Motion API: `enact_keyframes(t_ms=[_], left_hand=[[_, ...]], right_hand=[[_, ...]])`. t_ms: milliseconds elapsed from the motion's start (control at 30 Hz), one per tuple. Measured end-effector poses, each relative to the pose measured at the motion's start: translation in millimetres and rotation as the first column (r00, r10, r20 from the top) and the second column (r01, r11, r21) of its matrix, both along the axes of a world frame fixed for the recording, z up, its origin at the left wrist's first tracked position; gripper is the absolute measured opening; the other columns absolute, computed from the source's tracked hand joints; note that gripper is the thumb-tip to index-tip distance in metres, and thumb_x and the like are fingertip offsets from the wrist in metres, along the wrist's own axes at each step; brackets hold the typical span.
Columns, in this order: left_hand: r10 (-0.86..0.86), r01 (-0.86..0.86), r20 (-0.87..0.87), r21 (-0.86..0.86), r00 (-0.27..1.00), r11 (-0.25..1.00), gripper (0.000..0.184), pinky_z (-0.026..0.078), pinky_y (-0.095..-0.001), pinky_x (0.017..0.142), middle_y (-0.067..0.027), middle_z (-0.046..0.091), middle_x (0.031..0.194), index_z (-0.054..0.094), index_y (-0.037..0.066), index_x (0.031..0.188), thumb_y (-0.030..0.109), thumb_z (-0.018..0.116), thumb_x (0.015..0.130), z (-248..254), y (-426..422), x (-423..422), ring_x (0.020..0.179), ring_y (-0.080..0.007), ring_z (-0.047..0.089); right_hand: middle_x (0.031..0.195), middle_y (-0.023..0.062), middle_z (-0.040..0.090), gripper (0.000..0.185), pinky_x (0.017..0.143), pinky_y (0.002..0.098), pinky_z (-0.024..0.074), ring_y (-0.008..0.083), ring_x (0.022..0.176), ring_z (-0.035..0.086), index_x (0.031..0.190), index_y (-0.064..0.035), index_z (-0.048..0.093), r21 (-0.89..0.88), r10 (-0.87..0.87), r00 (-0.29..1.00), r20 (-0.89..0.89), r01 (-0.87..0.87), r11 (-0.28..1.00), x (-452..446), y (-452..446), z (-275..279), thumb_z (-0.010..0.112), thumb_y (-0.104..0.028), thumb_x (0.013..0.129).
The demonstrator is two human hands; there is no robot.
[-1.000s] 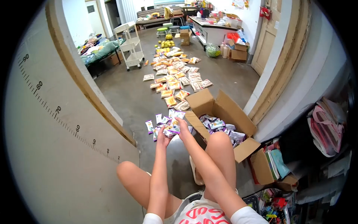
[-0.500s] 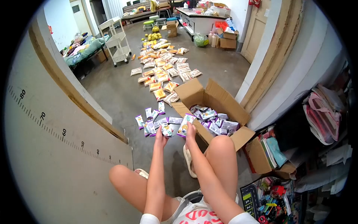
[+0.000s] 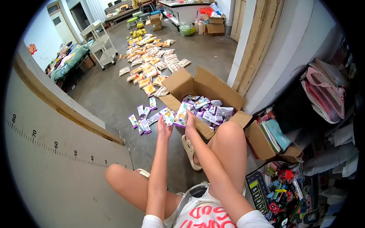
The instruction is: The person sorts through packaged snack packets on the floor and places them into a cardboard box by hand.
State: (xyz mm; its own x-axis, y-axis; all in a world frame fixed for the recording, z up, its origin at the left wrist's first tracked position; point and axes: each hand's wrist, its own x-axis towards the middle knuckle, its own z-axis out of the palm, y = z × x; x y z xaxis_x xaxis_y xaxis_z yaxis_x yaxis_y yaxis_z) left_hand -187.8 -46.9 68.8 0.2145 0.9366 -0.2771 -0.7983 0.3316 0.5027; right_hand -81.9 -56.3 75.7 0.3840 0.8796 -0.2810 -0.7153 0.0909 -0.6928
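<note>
My left hand [image 3: 164, 130] is closed on a small purple-and-white snack packet [image 3: 167, 114], its printed face turned up. Another snack packet [image 3: 181, 114] of the same kind is gripped in my right hand [image 3: 190, 122], close beside the first. Both hands are over the floor at the near left side of an open cardboard box [image 3: 219, 84]. Inside the box lie many matching packets [image 3: 215, 111]. To the left of my hands, several more packets [image 3: 143, 123] lie loosely grouped on the grey floor.
Beyond the packets, orange-and-white bags [image 3: 152, 72] cover the floor, with yellow-green fruit [image 3: 138, 33] behind them. A white trolley [image 3: 100, 45] stands back left. Door frames flank both sides. At right are a box of books [image 3: 262, 142] and a toy heap [image 3: 285, 190].
My view has shifted to the right. The two packets have come closer together, and the left one is now tilted with its face more visible. Both hands keep their hold.
</note>
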Motion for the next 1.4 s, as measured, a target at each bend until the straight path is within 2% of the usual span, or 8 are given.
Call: enact_keyframes(t_ms=[133,333,400,500,600,900,1200,1400], left_hand=[[-0.04,0.041,-0.018,0.094,0.999,0.995,0.038,0.039,-0.0377,0.074,-0.0139,0.049,0.092,0.038,0.0,0.1,0.029,0.032,0.076,-5,8,7,0.088,-0.0262,0.047],[-0.198,0.202,-0.09,0.039,0.976,0.979,0.037,0.039,-0.0377,0.071,-0.0076,0.048,0.095,0.039,0.007,0.1,0.033,0.03,0.076,0,8,39,0.084,-0.0219,0.048],[-0.28,0.287,-0.123,0.047,0.952,0.957,0.037,0.039,-0.0378,0.071,-0.0073,0.048,0.095,0.04,0.007,0.1,0.033,0.03,0.076,12,5,55,0.084,-0.0208,0.047],[-0.334,0.343,-0.143,0.038,0.932,0.939,0.038,0.038,-0.0382,0.071,-0.0072,0.047,0.097,0.039,0.007,0.102,0.034,0.03,0.076,23,5,78,0.086,-0.0203,0.046],[-0.319,0.324,-0.159,0.004,0.934,0.946,0.039,0.034,-0.0397,0.075,-0.0064,0.047,0.098,0.04,0.007,0.101,0.035,0.03,0.076,23,9,99,0.089,-0.0209,0.045],[-0.391,0.392,-0.158,-0.028,0.907,0.92,0.044,0.036,-0.0391,0.073,-0.006,0.046,0.1,0.039,0.01,0.102,0.043,0.03,0.074,22,12,131,0.088,-0.0226,0.045],[-0.372,0.371,-0.004,-0.05,0.928,0.927,0.063,0.029,-0.0392,0.083,-0.0192,0.032,0.11,0.021,-0.001,0.113,0.048,0.028,0.074,-6,19,145,0.098,-0.0299,0.036],[-0.367,0.366,0.013,-0.099,0.93,0.925,0.065,0.028,-0.0386,0.084,-0.0236,0.025,0.114,0.018,-0.002,0.114,0.048,0.029,0.074,-8,16,144,0.102,-0.0324,0.032]], right_hand=[[0.076,0.0023,0.048,0.026,0.063,0.0225,0.0356,0.0104,0.07,0.045,0.085,-0.0002,0.049,0.04,0.009,0.995,-0.095,-0.005,0.999,18,7,-12,0.044,-0.023,0.072],[0.077,0.004,0.051,0.026,0.063,0.025,0.0391,0.0139,0.068,0.05,0.086,-0.0035,0.049,0.084,-0.013,0.952,-0.305,0.041,0.996,60,11,-16,0.043,-0.025,0.072],[0.079,0.0038,0.051,0.029,0.064,0.0252,0.0391,0.0148,0.07,0.05,0.088,-0.0043,0.048,0.135,-0.027,0.965,-0.262,0.064,0.989,73,4,3,0.043,-0.028,0.072],[0.083,0.0021,0.049,0.031,0.067,0.023,0.0351,0.0121,0.076,0.046,0.089,-0.0039,0.048,-0.035,-0.143,0.982,-0.125,0.14,0.99,95,8,-7,0.042,-0.03,0.073],[0.085,0.0034,0.05,0.032,0.068,0.0245,0.0369,0.0133,0.077,0.048,0.091,-0.0028,0.047,0.132,-0.071,0.984,-0.163,0.093,0.987,113,7,-17,0.039,-0.029,0.075],[0.089,0.0104,0.05,0.038,0.07,0.0347,0.0407,0.0234,0.08,0.05,0.097,-0.0033,0.042,0.03,-0.137,0.976,-0.168,0.144,0.989,146,-8,-19,0.031,-0.033,0.076],[0.099,0.0096,0.044,0.042,0.071,0.0353,0.0399,0.0233,0.09,0.044,0.102,-0.0051,0.037,-0.045,-0.157,0.86,-0.486,0.155,0.987,152,-14,-24,0.034,-0.035,0.073],[0.105,0.0153,0.039,0.057,0.08,0.0344,0.0354,0.0241,0.095,0.042,0.104,0.0065,0.029,-0.104,-0.18,0.833,-0.523,0.147,0.984,149,-15,-23,0.037,-0.039,0.071]])
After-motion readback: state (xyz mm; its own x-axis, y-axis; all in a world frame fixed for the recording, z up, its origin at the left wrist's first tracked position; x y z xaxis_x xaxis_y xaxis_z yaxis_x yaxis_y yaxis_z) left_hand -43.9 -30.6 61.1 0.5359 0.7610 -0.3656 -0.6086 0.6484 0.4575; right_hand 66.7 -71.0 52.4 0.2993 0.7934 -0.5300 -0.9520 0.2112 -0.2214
